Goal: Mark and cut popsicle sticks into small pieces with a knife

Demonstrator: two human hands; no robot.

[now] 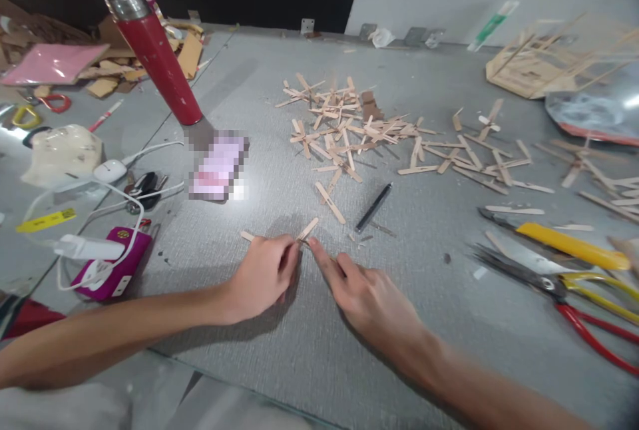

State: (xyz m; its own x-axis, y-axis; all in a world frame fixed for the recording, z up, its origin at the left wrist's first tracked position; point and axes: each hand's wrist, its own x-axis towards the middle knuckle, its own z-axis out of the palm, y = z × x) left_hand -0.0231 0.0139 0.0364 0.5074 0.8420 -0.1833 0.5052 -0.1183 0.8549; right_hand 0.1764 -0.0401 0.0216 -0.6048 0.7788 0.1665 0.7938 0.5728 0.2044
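Observation:
My left hand (pixel 264 273) is closed in a pinch over a flat wooden craft stick (pixel 308 229) on the table. Another pale stick end (pixel 246 235) pokes out on the hand's far left side. My right hand (pixel 372 293) has its index finger stretched to the near end of the craft stick, with the other fingers curled under. Between the fingertips shows a small dark sliver, too small to name. Just beyond my hands lie a pair of crossed sticks (pixel 330 202) and a black pen-like tool (pixel 374 207).
A pile of craft sticks (pixel 344 124) spreads across the back. Shears (pixel 554 287) and a yellow-handled cutter (pixel 569 243) lie right; a stick frame (pixel 529 64) stands behind. Left are a red flask (pixel 160 60), a phone (pixel 219 167) and a purple adapter (pixel 130 257) with white cables.

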